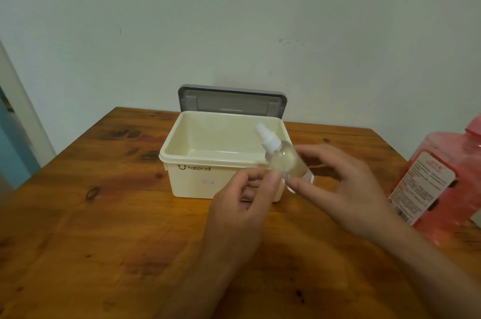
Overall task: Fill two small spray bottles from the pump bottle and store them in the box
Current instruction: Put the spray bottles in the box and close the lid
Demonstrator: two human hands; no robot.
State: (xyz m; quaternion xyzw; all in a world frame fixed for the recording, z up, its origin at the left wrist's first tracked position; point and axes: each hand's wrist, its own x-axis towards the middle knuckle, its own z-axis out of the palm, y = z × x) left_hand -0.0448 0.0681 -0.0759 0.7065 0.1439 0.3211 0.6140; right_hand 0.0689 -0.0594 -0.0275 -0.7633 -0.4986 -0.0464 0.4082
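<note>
- While we hold the capped spray bottle (283,162) tilted over the front right corner of the open box (182,178), storing seems the step in hand.
- The fingers of our left hand (234,204) pinch its side, and those of our right hand (346,186) curl round its base.
- Next, we judge, we lower it inside, clear of the rim. We see no second bottle.

The small spray bottle (283,160), clear with a white cap, is hovering tilted, cap pointing up and to the left, over the near right corner of the box (187,183). The cream box is sitting open, its grey lid (231,100) standing upright behind, and the pink pump bottle (447,152) is standing well off to the right, label showing.
</note>
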